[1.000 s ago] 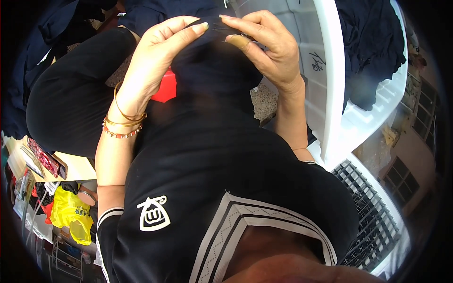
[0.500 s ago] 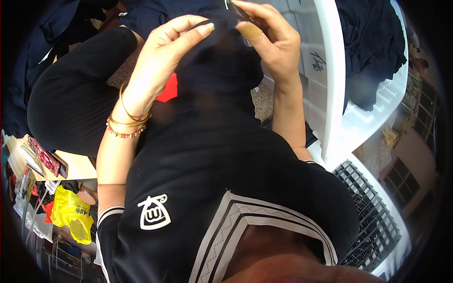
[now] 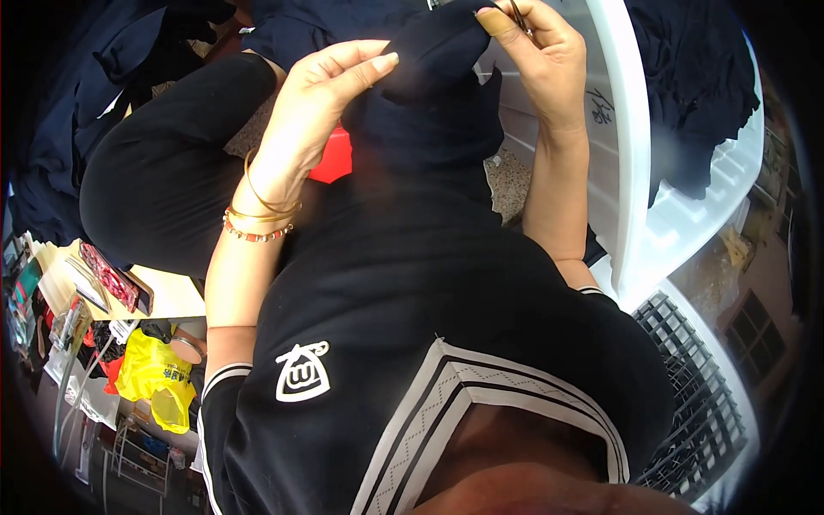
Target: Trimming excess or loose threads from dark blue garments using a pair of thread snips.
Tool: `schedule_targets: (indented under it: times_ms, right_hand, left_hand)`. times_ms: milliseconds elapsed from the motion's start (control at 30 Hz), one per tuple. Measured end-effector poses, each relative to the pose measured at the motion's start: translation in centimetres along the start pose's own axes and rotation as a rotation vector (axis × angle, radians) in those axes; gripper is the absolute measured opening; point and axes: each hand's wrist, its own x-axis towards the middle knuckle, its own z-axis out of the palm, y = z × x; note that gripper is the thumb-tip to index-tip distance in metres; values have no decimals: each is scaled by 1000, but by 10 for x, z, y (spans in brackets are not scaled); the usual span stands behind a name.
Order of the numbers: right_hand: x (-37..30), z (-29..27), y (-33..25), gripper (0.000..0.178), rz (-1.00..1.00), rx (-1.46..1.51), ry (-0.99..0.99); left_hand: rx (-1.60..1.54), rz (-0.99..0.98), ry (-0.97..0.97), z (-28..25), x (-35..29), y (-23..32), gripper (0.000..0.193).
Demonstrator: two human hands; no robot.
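Navy cloth (image 3: 438, 47) spans the gap between a left hand (image 3: 335, 86) and a right hand (image 3: 549, 64), thumb and fingers (image 3: 365, 53) of each clamped on its edge. The right also holds a slim dark tool (image 3: 520, 17); beyond it, dark fabric (image 3: 695, 94) fills a white bin (image 3: 687, 225).

A white-trimmed black top (image 3: 429, 275) bears 1 white emblem (image 3: 302, 374); gold bangles (image 3: 261, 219) circle the left wrist (image 3: 283, 170).
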Motion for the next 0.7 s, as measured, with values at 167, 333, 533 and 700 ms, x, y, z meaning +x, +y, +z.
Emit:
schedule_targets:
  times_ms: [167, 333, 533, 700]
  right_hand:
    - [-8, 18, -19, 19, 222, -960, 137]
    - [-22, 29, -28, 31, 172, -1066, -110]
    - [-30, 16, -17, 31, 4, -1232, -198]
    - [-20, 21, -12, 31, 0, -1218, -186]
  left_hand:
    - [9, 22, 22, 0, -3, 2, 23]
    - [25, 48, 31, 0, -2, 4, 23]
    - [62, 32, 53, 3, -1, 2, 23]
    - [58, 45, 66, 1, 0, 0, 21]
